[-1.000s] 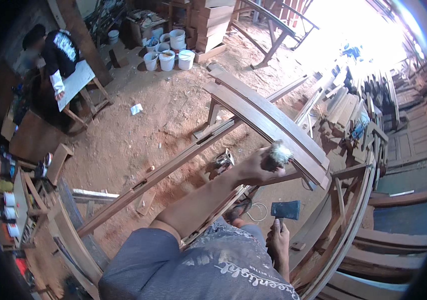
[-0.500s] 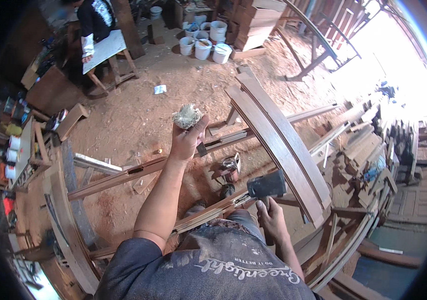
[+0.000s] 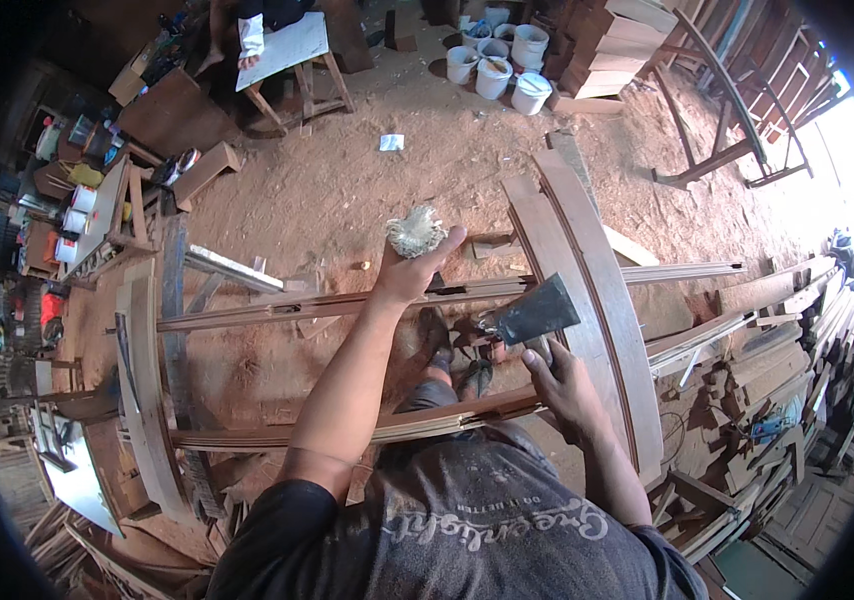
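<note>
My left hand (image 3: 409,275) is closed around a chisel (image 3: 417,231), its handle end frayed into pale splinters. Part of the dark blade shows below my fist, over the far wooden rail (image 3: 347,302). In my right hand (image 3: 572,392) is a mallet with a black head (image 3: 537,311), gripped by its short visible handle. The mallet head is off to the right of the chisel, apart from it. Below my arms runs the near wooden rail (image 3: 277,436), partly hidden by my left forearm. Grooved boards (image 3: 587,300) lie across both rails on the right.
Another board (image 3: 142,390) crosses the rails at the left. Loose timber (image 3: 767,370) is piled at the right. White buckets (image 3: 493,78) stand at the back beside stacked wood (image 3: 619,45). Far left, a person's hand (image 3: 247,62) rests on a small white-topped table (image 3: 292,52). Sawdust covers the floor.
My view has swung, so the surroundings sit farther right. My right hand has brought the mallet up and away from my body, nearer the chisel. My left hand still holds the chisel.
</note>
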`<act>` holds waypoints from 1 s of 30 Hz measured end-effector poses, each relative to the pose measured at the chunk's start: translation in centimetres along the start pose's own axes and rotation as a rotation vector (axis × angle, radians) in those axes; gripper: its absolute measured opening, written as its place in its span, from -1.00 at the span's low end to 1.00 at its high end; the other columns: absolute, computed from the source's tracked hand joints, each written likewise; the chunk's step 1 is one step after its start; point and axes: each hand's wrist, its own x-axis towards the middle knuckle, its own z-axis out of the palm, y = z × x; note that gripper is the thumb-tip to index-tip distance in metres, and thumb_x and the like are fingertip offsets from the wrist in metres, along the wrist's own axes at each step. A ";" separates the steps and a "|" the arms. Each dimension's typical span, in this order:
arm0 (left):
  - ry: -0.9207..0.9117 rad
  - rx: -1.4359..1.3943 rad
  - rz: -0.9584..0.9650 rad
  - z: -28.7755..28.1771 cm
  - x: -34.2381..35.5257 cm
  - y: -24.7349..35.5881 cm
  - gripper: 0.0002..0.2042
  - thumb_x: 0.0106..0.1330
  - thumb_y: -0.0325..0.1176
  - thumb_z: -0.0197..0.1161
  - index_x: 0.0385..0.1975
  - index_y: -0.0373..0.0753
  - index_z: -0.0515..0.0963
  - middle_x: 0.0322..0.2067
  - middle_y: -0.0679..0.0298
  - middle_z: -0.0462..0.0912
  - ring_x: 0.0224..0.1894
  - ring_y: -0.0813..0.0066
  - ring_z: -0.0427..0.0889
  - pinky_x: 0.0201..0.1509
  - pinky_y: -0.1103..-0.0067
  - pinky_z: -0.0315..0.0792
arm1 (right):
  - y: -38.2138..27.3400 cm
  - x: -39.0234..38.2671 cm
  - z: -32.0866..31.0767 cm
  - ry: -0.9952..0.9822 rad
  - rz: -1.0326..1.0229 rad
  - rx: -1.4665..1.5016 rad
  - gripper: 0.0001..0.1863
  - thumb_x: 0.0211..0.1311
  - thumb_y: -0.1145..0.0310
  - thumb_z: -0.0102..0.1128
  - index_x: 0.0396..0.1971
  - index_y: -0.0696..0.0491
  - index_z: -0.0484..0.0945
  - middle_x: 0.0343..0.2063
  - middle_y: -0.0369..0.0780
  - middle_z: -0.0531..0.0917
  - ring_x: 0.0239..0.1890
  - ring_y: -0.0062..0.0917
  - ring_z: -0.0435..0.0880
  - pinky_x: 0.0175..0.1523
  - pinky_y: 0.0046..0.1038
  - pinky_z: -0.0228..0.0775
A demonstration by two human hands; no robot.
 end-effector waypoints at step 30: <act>0.001 0.288 -0.038 -0.7 0.1 -0.1 -0.77 0.35 -0.28 0.39 -0.47 -0.15 0.48 -0.59 0.54 0.40 -0.55 0.74 0.33 -0.51 0.62 0.17 | -2.7 7.7 -0.7 -0.085 0.159 0.246 -0.65 0.51 0.05 0.08 -0.21 0.09 0.48 -0.60 -0.42 0.43 -0.61 -0.75 0.37 -0.52 -0.60 0.24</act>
